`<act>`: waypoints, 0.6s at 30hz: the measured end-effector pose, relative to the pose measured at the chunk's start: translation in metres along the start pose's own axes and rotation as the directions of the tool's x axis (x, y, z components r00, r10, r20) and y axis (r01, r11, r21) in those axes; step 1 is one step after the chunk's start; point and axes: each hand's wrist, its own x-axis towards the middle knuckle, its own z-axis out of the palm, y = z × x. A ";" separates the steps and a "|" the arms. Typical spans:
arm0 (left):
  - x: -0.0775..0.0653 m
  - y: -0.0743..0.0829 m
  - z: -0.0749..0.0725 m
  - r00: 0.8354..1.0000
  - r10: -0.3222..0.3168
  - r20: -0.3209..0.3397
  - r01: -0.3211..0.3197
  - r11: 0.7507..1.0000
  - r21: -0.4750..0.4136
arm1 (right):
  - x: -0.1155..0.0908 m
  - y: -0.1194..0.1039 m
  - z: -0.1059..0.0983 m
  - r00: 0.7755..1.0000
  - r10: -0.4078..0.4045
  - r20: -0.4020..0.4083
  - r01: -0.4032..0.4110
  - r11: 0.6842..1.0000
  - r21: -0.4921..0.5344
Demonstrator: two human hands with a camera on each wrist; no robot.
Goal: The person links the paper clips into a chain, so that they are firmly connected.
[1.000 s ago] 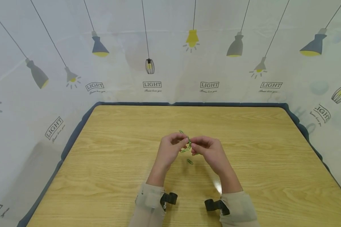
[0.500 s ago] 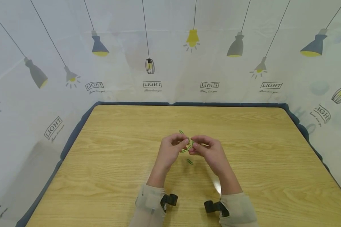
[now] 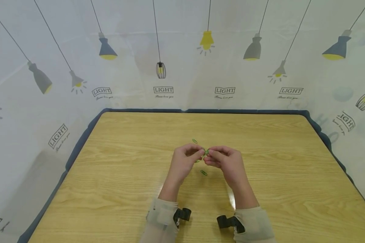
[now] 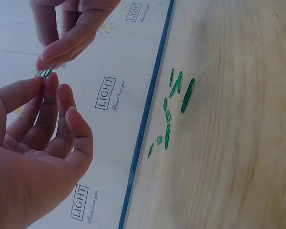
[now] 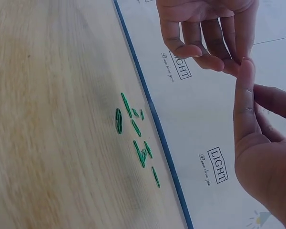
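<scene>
Over the middle of the table, my left hand (image 3: 182, 162) and right hand (image 3: 228, 164) meet at the fingertips. Between them shows a bit of green wire, a paper clip (image 4: 45, 73), which my left thumb and forefinger pinch in the left wrist view. My right thumb and forefinger pinch at the same spot, and their tips hide most of what they grip. In the right wrist view the fingertips cover the held clip. Several loose green paper clips (image 5: 119, 120) lie on the tabletop beneath and around the hands, one of them (image 3: 203, 172) just nearer to me.
The wood-grain table (image 3: 124, 141) has a dark blue edging (image 3: 243, 111) along its far side. Behind it hangs a pale sheet (image 3: 182, 30) printed with lamps. Each forearm wears a black wrist camera, the left one (image 3: 182, 214) and the right one (image 3: 226, 221).
The right fingers drew slightly away from the left ones half a second ago, then came back to meet them at the green clip. Both hands have shifted slightly right.
</scene>
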 end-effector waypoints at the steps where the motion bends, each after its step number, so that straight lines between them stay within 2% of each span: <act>1: 0.000 0.000 0.000 1.000 0.001 -0.002 -0.001 1.000 0.002 | 0.000 0.000 0.000 1.000 -0.004 -0.006 0.004 1.000 0.010; 14: -0.002 0.003 0.003 0.999 -0.003 -0.035 0.004 1.000 0.020 | -0.002 -0.001 0.001 1.000 -0.002 -0.031 0.004 0.997 0.073; 18: -0.003 0.001 0.004 0.999 0.012 -0.052 -0.007 0.995 0.100 | -0.002 0.000 0.003 0.999 0.011 -0.037 -0.008 0.995 0.097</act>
